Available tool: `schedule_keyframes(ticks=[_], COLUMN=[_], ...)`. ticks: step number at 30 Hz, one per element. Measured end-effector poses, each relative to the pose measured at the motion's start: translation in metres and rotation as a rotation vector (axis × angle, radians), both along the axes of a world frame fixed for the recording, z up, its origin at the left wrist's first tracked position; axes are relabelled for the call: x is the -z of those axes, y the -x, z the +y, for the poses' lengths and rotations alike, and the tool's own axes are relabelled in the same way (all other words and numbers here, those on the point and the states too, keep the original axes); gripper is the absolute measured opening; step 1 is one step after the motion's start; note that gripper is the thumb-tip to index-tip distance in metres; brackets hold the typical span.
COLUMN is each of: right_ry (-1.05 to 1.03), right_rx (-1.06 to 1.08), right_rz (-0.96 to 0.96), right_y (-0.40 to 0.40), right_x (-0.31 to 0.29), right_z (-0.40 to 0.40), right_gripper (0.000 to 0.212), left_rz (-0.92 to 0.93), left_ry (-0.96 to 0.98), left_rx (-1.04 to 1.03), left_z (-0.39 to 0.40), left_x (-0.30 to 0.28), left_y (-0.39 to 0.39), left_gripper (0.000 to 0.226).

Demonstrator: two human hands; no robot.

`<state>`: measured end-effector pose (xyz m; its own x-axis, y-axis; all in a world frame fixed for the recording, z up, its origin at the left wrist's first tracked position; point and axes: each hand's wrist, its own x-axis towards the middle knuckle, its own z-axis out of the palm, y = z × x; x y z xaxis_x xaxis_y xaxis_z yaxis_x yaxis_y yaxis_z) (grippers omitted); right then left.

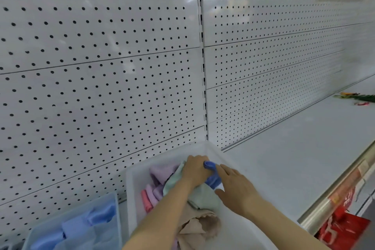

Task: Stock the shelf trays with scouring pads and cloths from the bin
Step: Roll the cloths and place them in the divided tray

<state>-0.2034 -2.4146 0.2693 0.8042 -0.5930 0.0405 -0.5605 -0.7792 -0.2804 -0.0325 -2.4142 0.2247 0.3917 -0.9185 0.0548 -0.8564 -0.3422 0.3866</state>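
Two hands work inside the white tray (129, 193), which I take as the landmark here. The left hand (195, 170) curls down over a pale green cloth (205, 199) near the tray's far wall, its fingers bent round the fabric, with a blue cloth (213, 178) bunched just beside it on the right. The right hand (237, 193) hovers at the tray's right side with fingers straight and relaxed, touching the blue cloth at most lightly; I cannot tell whether it presses. Lilac and pink cloths (154, 191) stand folded against the tray's left wall, and a beige cloth (198, 227) lies crumpled toward its near end. These cloths look light, soft and limp, so they will sag and unfold if lifted by a corner; a hold across a fold or a gathered middle should keep each one tidy. Nothing seems fragile or slippery. Left of the tray sits a blue-tinted tray (113, 201) already holding light blue cloths (85, 223), its wall close alongside. Behind the tray rises the pegboard back panel (101, 87), so little room lies that way. Right of the tray the white shelf (294, 158) runs open toward a few small coloured items (355, 96) far off.
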Motion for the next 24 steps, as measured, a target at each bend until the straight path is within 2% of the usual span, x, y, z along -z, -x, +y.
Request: schedule_keyframes(ticks=[3,5,7,10,13,17,20,22,24], right_ry=[-0.048,-0.130,-0.249,-0.537,-0.869,-1.173,-1.296,-1.370,-1.439], right_rx=[0.052,0.087,0.086,0.081,0.017,-0.024,-0.025,0.019,0.056], right_rz=[-0.203,-0.388,-0.562,-0.763,-0.791,-0.860,-0.881,-0.895,-0.898], right_y=[-0.006,-0.012,-0.017,-0.028,-0.044,-0.066,-0.079,-0.086,-0.091], right_x=[-0.004,-0.009,-0.017,-0.030,-0.038,-0.038,-0.041,-0.044,-0.051], right_z=[0.003,0.010,0.021,0.042,0.071,0.111,0.140,0.154,0.161], right_gripper=[0.065,0.075,0.085,0.092,0.084,0.079,0.077,0.076,0.064], left_rz=[0.336,0.461,0.555,0.700,0.815,0.725,0.716,0.561,0.338], left_ry=[0.300,0.434,0.507,0.577,0.611,0.579,0.516,0.568,0.647], left_rx=[-0.077,-0.110,-0.137,-0.143,-0.150,-0.236,-0.356,-0.414,-0.295], left_z=[0.026,0.048,0.072,0.111,0.151,0.196,0.229,0.254,0.283], left_x=[-0.035,-0.060,-0.083,-0.108,-0.117,-0.113,-0.113,-0.117,-0.123], left_y=[-0.003,-0.007,-0.010,-0.010,-0.011,-0.023,-0.035,-0.038,-0.032], left_gripper=[0.019,0.019,0.006,0.016,0.021,0.036,0.069,0.071,0.063])
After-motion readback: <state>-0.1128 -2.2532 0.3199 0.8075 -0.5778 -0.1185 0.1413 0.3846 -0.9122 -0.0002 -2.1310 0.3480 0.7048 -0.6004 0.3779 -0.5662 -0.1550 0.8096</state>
